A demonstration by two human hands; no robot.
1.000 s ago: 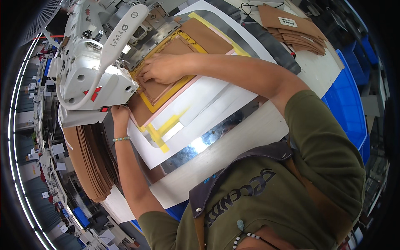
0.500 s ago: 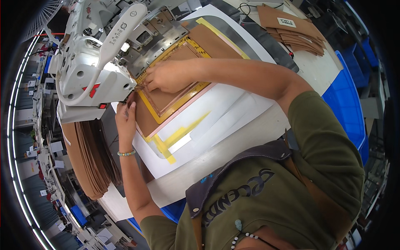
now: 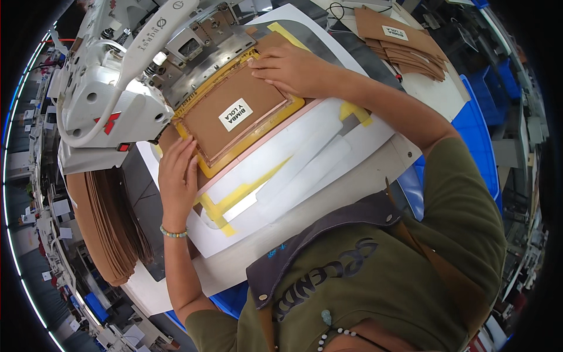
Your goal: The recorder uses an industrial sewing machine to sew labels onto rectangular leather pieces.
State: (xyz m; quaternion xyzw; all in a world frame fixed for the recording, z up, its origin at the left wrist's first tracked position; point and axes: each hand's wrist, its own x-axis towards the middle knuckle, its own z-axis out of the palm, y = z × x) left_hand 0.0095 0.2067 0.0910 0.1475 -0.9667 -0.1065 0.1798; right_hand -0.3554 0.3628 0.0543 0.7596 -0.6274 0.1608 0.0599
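Observation:
A brown panel [image 3: 202,125] lies inside a yellow rectangular frame [image 3: 249,146] beside the head of a white sewing machine [image 3: 114,97]. On the panel sits a white rectangular label [image 3: 236,114] with dark print. My left hand [image 3: 177,176] rests at the frame's left end, its fingertips touching the near left corner and the thumb apart. Over the frame's right end reaches my right hand [image 3: 290,70], fingers stretched out onto the corner of the panel and frame. Neither hand shows anything held. The needle area behind the machine head is hidden.
Brown panels stand stacked in a row [image 3: 105,229] at the left. More brown pieces, the top one labelled, lie in a pile [image 3: 402,44] at the far right. Blue bins [image 3: 475,141] flank the table's right side. White sheeting with yellow tape [image 3: 252,193] covers the near worktop.
My right hand has moved from the frame's left end to its right end, and the white label now shows on the panel. The left hand stays near the left corner. The view has shifted slightly.

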